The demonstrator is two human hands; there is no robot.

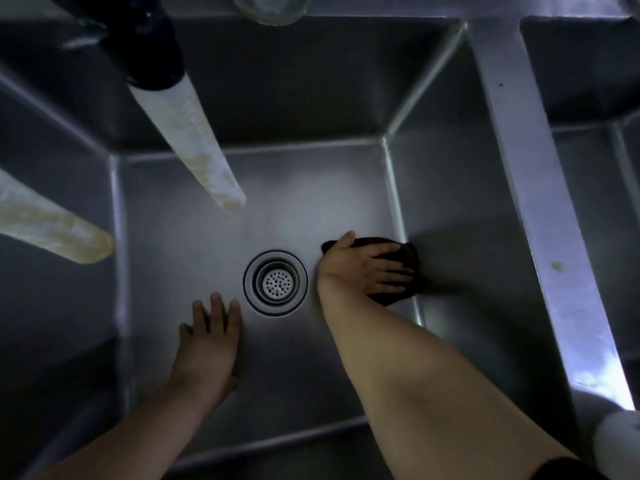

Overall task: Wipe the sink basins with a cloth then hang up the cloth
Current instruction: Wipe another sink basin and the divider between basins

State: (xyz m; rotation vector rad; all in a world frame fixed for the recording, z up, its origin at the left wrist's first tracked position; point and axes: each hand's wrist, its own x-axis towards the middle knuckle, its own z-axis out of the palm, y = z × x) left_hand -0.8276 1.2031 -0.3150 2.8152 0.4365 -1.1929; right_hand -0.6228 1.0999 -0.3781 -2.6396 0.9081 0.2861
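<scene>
I look down into a deep steel sink basin (294,216) with a round strainer drain (276,283) in its floor. A dark cloth (408,258) lies on the basin floor against the right wall. My right hand (363,268) presses flat on the cloth with straight, spread fingers. My left hand (211,327) rests flat on the basin floor just left of the drain, holding nothing.
Two pale stained hose ends hang over the basin, one (194,143) from a dark faucet (145,43) at the upper left, another (52,230) at the left edge. A steel divider (540,202) separates a second basin (588,98) on the right. A glass object (268,8) sits at the back rim.
</scene>
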